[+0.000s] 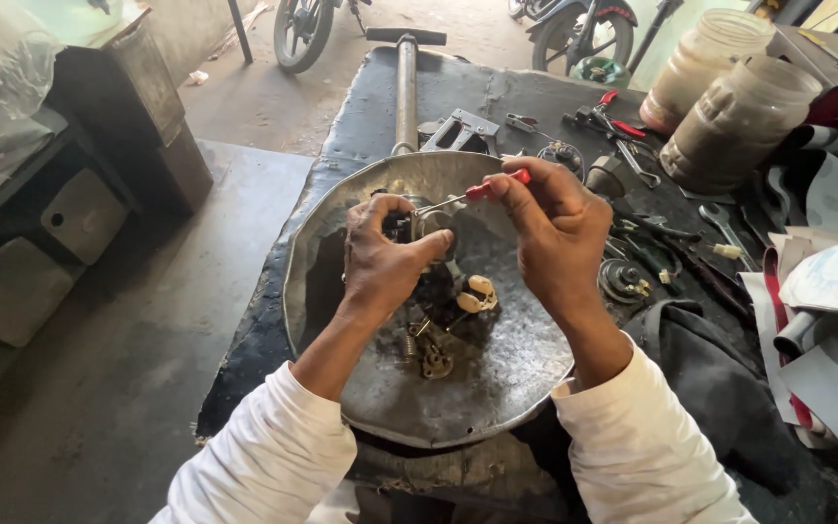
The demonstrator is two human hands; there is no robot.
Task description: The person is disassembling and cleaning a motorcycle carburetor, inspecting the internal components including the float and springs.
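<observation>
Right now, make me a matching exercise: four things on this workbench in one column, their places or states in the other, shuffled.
Things:
1. red-handled screwdriver
2. small metal part
3. two plastic jars
4. round metal tray

Places or states:
A. at the bench's far right corner
B. gripped in the left hand
C. pinched in the right hand
D. under both hands, with loose pieces lying in it

Pairs: 1-C, 2-B, 3-A, 4-D
</observation>
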